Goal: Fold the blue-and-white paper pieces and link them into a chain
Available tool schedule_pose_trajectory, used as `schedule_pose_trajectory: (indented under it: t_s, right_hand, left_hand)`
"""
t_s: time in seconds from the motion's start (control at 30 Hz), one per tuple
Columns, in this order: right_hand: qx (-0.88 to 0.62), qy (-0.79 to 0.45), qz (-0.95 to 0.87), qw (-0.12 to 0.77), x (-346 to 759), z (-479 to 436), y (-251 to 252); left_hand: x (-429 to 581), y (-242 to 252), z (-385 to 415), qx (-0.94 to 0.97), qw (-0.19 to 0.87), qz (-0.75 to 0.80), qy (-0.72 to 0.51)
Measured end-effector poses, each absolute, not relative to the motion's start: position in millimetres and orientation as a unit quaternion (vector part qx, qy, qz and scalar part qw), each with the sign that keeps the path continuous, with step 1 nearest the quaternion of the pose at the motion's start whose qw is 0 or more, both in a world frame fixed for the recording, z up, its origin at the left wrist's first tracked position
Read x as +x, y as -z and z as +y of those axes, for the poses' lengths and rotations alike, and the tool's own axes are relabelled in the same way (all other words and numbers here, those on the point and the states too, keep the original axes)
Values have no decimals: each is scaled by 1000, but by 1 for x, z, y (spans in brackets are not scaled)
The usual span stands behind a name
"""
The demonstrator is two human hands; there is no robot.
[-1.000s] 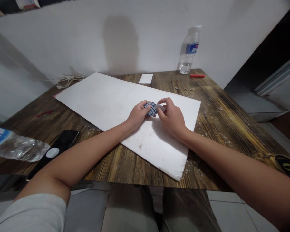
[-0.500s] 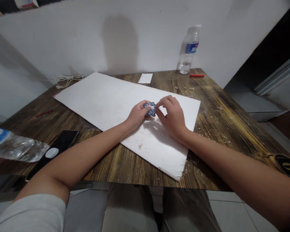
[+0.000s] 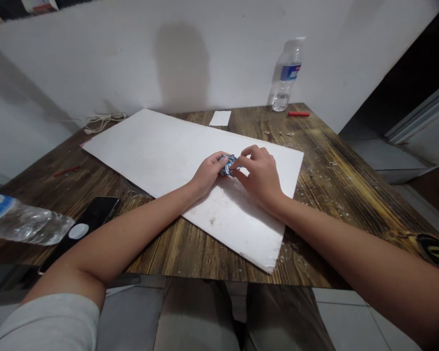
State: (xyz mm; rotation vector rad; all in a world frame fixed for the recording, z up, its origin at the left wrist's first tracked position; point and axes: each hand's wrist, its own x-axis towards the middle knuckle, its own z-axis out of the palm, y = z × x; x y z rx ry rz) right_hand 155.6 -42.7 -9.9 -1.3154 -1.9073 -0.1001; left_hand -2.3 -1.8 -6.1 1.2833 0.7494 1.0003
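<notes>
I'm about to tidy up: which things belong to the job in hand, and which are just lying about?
Apparently in use:
blue-and-white bundle, in the left hand, right hand at it
white board, beneath both hands

Apparently lying about:
bottle by the wall
left-edge bottle
red tube-like thing
white paper
white cable
black object with white disc

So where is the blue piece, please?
The blue piece is just right of the head view's centre, between left hand and right hand, over the white board.
</notes>
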Motion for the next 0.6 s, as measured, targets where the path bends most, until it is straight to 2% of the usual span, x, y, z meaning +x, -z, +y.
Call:
schedule_pose_trajectory:
  t_s: [0.6]
  right_hand:
    - [-534,-14,-738,413,153,-40,14]
  left_hand:
    - [-1,2,-7,554,613,362,-433]
